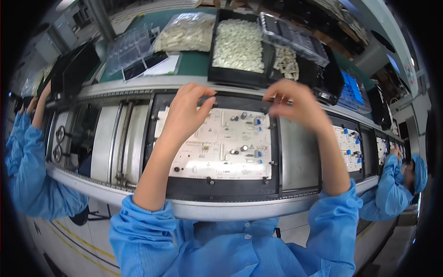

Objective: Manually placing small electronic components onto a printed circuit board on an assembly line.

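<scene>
Head view: left hand (188, 107) unclenched; right hand (297, 104) blurred, grip indeterminable; black frame (240, 191) surrounds circuit board (219, 138), presumably steadying it.

A circuit board (210, 161) lies in a frame (240, 190), behind it a bag (187, 34) left of a bin (236, 76).

electronics factory | conveyor rails (230, 211) | framed circuit boards (217, 148) | parts bins (237, 77) | blue-coated co-workers (390, 196)

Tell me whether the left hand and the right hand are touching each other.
Apart: the head view shows a plain gap between the left hand and right hand, with the black frame visible between them.
</scene>
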Available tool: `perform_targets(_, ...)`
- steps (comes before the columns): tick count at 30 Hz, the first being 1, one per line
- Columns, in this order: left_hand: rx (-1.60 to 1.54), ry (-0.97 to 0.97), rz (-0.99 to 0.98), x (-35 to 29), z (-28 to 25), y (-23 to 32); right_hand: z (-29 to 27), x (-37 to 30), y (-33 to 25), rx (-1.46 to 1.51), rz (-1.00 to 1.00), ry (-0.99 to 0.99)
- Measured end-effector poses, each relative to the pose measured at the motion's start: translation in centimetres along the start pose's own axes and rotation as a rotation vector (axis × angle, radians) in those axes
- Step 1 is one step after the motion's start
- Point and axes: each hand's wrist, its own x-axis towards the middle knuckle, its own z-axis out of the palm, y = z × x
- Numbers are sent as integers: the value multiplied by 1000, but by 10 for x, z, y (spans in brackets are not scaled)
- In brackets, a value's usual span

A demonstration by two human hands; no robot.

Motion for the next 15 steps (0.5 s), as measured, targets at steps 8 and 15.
perform_targets(8, 45, -41, 11, 5, -2, 4, -127, 98, 85, -446, -31, 334)
perform_targets(15, 76, -60, 11, 5, -1, 1, -95, 153, 57, -937, 591, 250)
